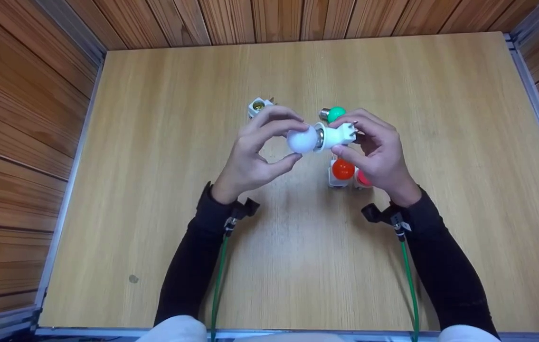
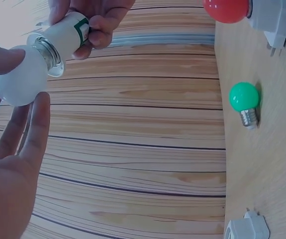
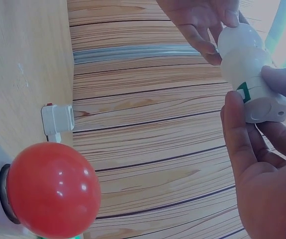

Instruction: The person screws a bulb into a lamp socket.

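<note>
1. While your left hand (image 1: 251, 154) pinches the white bulb (image 1: 302, 140) between thumb and fingers, your right hand (image 1: 384, 147) grips the white socket (image 1: 338, 136) it meets.
2. You have both up off the tabletop (image 1: 155, 142), roughly in line — bulb toward your left, plug prongs (image 1: 353, 133) toward your right.
3. Between your hands, the bulb's metal thread (image 1: 320, 136) shows at the socket's mouth; how deep it sits, you cannot tell.
4. Just beyond your right hand, a green bulb (image 1: 336, 113) lies on its side, its metal base pointing left.
5. Nearer you, a red bulb (image 1: 343, 169) sits in a second socket (image 1: 333, 181), with a pink bulb (image 1: 363, 178) beside it — your right hand partly covers that one.
6. Beyond your left hand rests a third socket (image 1: 259, 106), its brass-coloured inside showing.
</note>
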Tool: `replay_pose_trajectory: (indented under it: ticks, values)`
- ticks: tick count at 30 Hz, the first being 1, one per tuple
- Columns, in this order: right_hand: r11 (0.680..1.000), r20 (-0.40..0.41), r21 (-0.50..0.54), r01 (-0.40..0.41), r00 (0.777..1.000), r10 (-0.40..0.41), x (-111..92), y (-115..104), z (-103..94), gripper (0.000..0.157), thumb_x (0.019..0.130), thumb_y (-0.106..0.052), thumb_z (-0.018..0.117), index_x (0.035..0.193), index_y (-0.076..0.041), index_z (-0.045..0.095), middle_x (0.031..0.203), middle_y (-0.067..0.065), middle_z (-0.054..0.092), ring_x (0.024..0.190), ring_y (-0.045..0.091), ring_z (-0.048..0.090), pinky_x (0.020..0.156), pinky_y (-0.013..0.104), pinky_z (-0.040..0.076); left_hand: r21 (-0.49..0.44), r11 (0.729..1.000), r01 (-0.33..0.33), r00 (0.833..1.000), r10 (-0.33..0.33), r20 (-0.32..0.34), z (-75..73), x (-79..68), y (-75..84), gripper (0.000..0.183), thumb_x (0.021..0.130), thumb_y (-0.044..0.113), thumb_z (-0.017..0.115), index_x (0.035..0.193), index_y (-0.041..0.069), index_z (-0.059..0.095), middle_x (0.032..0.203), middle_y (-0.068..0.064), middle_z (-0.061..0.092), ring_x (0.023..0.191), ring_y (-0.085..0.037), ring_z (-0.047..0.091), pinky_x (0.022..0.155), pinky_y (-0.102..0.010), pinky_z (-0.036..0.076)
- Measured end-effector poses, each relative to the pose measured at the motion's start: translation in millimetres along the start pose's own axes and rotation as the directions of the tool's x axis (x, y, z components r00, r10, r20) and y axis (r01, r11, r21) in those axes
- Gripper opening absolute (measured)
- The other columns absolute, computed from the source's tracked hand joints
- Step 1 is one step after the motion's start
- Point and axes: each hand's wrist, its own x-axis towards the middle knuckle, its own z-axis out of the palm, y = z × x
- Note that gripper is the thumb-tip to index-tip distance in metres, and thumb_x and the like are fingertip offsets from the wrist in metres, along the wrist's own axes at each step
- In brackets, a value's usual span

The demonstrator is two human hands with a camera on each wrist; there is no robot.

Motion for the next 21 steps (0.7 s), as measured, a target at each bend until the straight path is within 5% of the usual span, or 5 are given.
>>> replay_pose_trajectory:
  ticks: [11,21]
  values:
    - [1.0,-0.01,-0.001,0.006,1.0,-0.006,0.5,1.7,1.0,0.03,0.085,0.016,0.073,0.115,0.017,0.069,0.113,-0.001,0.073,0.097,0.016,0.065,0.092,0.019,0.064,-0.103,0.992,0.075,0.992,-0.084,-0.094,8.0,0.3,3.9,0.035,0.09,0.004,0.084,0.121,-0.006,0.073,0.123,-0.025,0.063,0.116,-0.024,0.067,0.1,-0.038,0.066]
    - [1.0,-0.008,0.004,0.013,1.0,-0.013,0.7,1.4,2.0,0.03,0.086,0.016,0.074,0.115,0.017,0.068,0.113,-0.001,0.073,0.099,0.016,0.065,0.092,0.02,0.064,-0.097,0.977,0.187,0.975,-0.197,-0.099,6.8,0.0,6.7,0.045,0.087,0.009,0.087,0.125,-0.006,0.069,0.123,-0.022,0.065,0.113,-0.02,0.069,0.092,-0.035,0.068]
